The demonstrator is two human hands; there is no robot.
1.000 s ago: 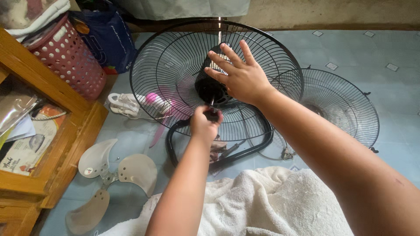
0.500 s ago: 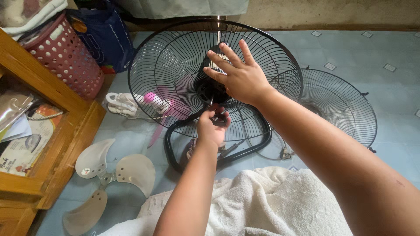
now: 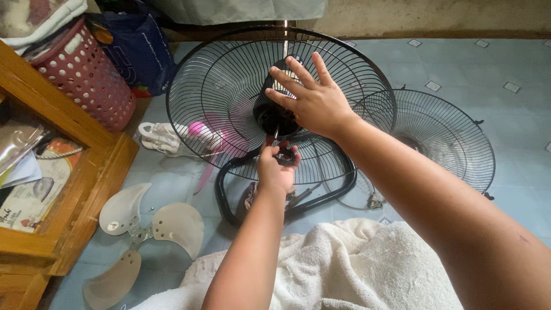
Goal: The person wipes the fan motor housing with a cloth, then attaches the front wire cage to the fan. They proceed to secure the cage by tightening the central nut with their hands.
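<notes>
A black wire fan guard (image 3: 218, 74) stands tilted on the floor with the black motor (image 3: 270, 117) at its centre. My right hand (image 3: 313, 103) lies over the motor, palm down and fingers spread, not curled around it. Just below the motor, my left hand (image 3: 277, 169) pinches a small black round nut (image 3: 285, 158) between its fingertips, near the thin shaft. The guard rests on a black tubular base (image 3: 227, 189). A white towel (image 3: 350, 270) lies under my arms.
A second wire guard (image 3: 453, 138) lies flat to the right. Pale three-blade fan blades (image 3: 149, 224) lie on the blue tiled floor at lower left. A wooden table (image 3: 80, 166), a pink basket (image 3: 86, 74) and a dark blue bag (image 3: 138, 49) stand on the left.
My left hand has risen with the small black nut towards the motor and shaft. My right hand has stayed on the motor.
</notes>
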